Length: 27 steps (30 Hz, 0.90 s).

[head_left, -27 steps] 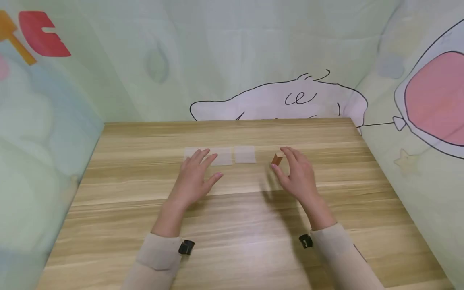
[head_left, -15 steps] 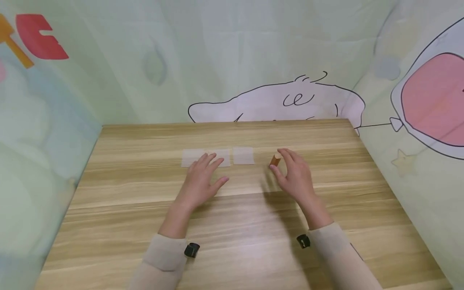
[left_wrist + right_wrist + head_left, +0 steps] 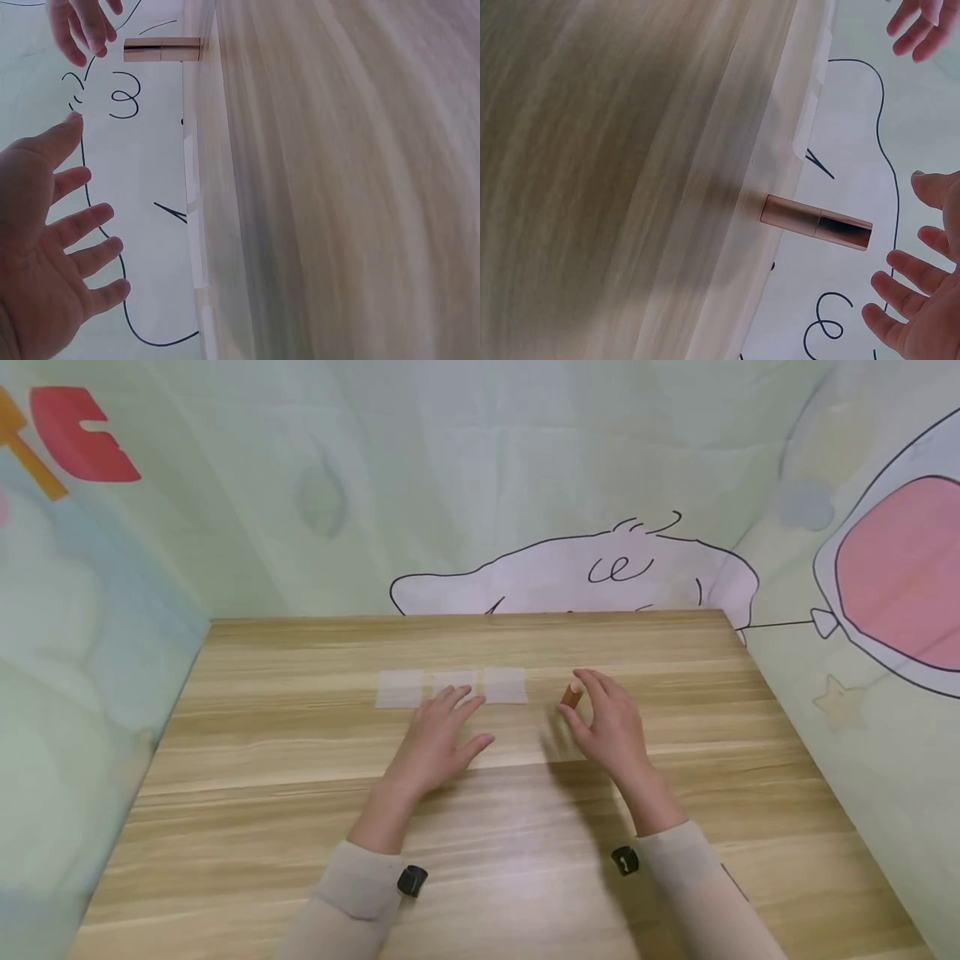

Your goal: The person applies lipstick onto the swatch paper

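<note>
A copper-coloured lipstick tube (image 3: 571, 695) stands upright on the table, right of three pale squares. My right hand (image 3: 617, 727) hovers just above and beside it, thumb and fingers spread. In the right wrist view a gap shows between those fingers (image 3: 904, 296) and the lipstick tube (image 3: 816, 223), which has a seam round its middle. My left hand (image 3: 435, 739) hangs over the table in front of the middle square (image 3: 452, 679), partly covering it in the head view. Its fingers are spread and hold nothing, as the left wrist view shows of this hand (image 3: 45, 255).
The left square (image 3: 400, 689) and right square (image 3: 505, 686) lie flat in a row with the middle one on the wood-grain table (image 3: 300, 827). A printed curtain (image 3: 450, 485) rises behind and at both sides of the table.
My left hand has moved to the right, uncovering the left square. My right hand stays beside the lipstick tube, which still stands in place.
</note>
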Available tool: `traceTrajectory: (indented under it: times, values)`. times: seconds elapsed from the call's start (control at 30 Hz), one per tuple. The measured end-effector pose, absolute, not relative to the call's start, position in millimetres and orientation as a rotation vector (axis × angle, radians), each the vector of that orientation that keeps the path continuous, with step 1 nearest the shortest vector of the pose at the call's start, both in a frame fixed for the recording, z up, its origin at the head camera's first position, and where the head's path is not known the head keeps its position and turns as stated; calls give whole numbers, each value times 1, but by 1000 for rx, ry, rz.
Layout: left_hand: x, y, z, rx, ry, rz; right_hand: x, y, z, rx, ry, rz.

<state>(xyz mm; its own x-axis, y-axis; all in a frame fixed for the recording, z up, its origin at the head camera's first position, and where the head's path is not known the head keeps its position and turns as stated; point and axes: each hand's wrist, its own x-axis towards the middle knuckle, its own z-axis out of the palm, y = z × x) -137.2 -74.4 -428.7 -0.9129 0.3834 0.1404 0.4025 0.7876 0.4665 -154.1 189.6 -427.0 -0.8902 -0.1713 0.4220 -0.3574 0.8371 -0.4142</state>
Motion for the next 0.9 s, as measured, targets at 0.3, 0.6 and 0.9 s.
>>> traceTrajectory:
  times: [0.3,0.6,0.9]
  values:
    - [-140,-64,-435,-694,-2904,-782,-157,191,-432,371,-2664,730]
    - [-145,-55,-436,-674,-2949,-813,-159,192,-435,338,-2700,774]
    - [-146,-54,-440,-673,-2962,-790,-163,193,-441,314,-2725,808]
